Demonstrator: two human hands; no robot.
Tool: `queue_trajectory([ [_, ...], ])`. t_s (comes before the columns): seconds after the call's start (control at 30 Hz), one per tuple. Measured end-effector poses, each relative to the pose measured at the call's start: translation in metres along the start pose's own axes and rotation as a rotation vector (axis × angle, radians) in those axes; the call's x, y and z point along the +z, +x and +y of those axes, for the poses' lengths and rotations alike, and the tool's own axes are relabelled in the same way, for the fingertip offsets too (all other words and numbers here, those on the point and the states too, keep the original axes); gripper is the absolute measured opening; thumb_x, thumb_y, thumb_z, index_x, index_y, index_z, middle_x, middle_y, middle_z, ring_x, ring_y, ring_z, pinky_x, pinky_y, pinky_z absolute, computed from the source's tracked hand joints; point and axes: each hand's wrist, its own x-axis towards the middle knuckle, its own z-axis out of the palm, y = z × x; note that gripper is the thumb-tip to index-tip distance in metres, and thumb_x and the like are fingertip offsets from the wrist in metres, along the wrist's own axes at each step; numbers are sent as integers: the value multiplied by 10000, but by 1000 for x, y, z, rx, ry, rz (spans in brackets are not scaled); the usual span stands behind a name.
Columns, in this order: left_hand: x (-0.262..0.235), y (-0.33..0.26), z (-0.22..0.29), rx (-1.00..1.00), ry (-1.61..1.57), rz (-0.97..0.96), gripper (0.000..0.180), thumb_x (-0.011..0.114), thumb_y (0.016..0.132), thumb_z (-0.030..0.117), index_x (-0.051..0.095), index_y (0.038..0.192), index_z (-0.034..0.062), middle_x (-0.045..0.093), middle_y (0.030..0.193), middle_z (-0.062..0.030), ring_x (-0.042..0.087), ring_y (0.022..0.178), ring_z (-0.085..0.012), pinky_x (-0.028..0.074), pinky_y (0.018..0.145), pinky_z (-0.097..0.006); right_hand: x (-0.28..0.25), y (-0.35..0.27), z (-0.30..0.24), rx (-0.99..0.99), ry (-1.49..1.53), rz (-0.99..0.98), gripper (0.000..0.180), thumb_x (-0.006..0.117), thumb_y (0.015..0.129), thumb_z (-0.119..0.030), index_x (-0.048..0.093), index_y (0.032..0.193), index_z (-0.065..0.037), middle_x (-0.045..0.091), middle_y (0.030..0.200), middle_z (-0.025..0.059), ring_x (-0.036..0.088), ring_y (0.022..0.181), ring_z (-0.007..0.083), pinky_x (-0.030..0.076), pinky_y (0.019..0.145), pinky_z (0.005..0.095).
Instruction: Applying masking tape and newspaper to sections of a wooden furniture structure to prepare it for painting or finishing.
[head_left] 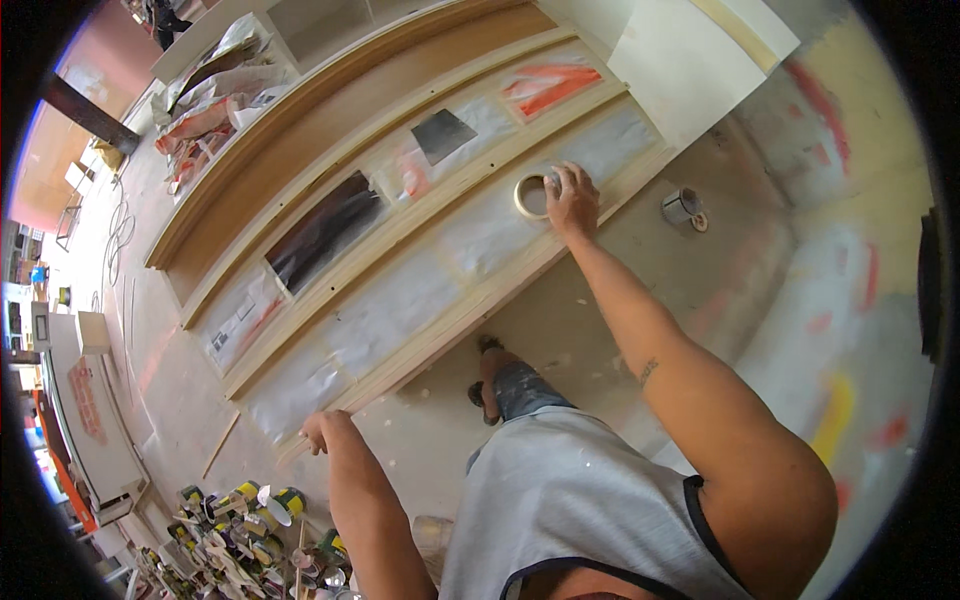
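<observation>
A long wooden frame (415,232) of parallel light-coloured rails lies before me, its bays covered with paper and plastic sheeting (400,310). Over the near bay's right part, my right hand (575,203) grips a roll of masking tape (519,203) by its right edge, fingers closed on the rim. My left hand (322,432) is down at the frame's near left corner, beside the wood edge. Its fingers are curled together, and whatever they may pinch is too small to make out. Dark sheets (328,232) cover parts of the middle bay.
Paint tins and tools (250,520) crowd the floor at lower left. A small open can (682,206) stands right of the frame. White panels (690,70) rise at the far right end. Crumpled sheeting (215,105) is heaped at far left; a stick (221,445) lies nearby.
</observation>
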Motion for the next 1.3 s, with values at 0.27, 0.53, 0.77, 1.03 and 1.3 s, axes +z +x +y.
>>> queue_trajectory([
  [0.27, -23, -23, 6, -7, -51, -3, 595, 531, 989, 508, 465, 1416, 98, 574, 1371, -202, 612, 1217, -445, 557, 912, -598, 3, -3, -5, 25, 15, -87, 371, 566, 1022, -399, 668, 1286, -160, 590, 1390, 65, 538, 1322, 281, 438, 1076, 480],
  [0.53, -7, 4, 3, 46, 17, 87, 552, 515, 1016, 471, 472, 1406, 83, 601, 1298, -257, 640, 1160, -467, 558, 896, -597, 12, -1, -9, -23, -29, -73, 368, 554, 1039, -390, 661, 1303, -158, 591, 1407, 58, 528, 1334, 283, 454, 1049, 478],
  [0.77, -35, -27, -4, 127, -8, -100, 536, 473, 1053, 417, 413, 1401, 14, 503, 1348, -328, 597, 1184, -507, 546, 919, -618, 9, 1, -1, -2, 1, -95, 402, 510, 1054, -427, 646, 1323, -162, 578, 1419, 67, 536, 1323, 304, 441, 1075, 498],
  [1.03, -53, -16, -10, 168, -216, -327, 505, 441, 1097, 309, 311, 1395, -77, 373, 1391, -343, 537, 1225, -519, 537, 923, -598, 32, -14, 31, 174, 284, 75, 468, 483, 1061, -429, 666, 1315, -81, 611, 1378, 144, 532, 1301, 358, 413, 1096, 473],
  [1.3, -119, 129, -32, 158, -259, -1251, 620, 551, 1081, 329, 234, 1530, 43, 375, 1522, -162, 477, 1314, -274, 437, 1095, -428, 58, -273, -36, 769, 310, -99, 567, 381, 1083, -360, 453, 1505, 12, 274, 1670, 219, 284, 1530, 390, 219, 1270, 504],
])
